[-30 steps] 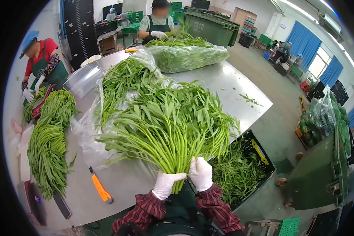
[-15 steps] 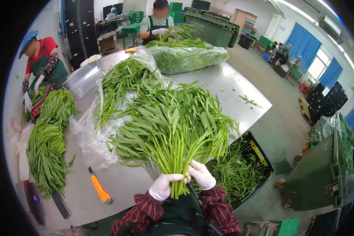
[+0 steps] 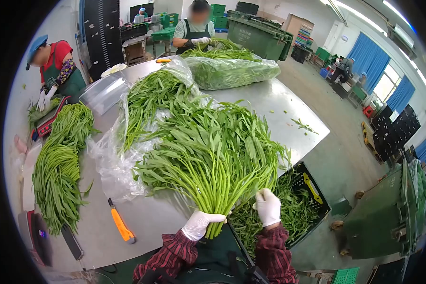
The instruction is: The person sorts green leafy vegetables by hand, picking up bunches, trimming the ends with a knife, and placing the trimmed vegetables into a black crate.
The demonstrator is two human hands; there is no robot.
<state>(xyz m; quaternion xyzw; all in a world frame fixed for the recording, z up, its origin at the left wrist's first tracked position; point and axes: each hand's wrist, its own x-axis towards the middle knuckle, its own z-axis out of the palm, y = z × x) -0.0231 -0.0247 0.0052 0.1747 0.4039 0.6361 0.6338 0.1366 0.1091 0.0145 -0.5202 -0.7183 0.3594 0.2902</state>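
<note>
My left hand, in a white glove, is wrapped round the lower stems of a bunch of water spinach. The cut ends stick out below it, and the leaves fan away from me over the table. To the right of the bunch, my gloved right hand is above a black crate of loose greens. Its fingers are curled closed; what they hold, if anything, I cannot make out. More water spinach lies behind the bunch on clear plastic.
An orange utility knife lies on the metal table. Stacked water spinach runs along the left side, near a scale and a co-worker. Another person handles greens behind a filled bag. A green bin stands right.
My right hand has left the stems and moved right, over the crate. My left hand keeps its grip on the bunch. The left co-worker's hands have come together and risen.
</note>
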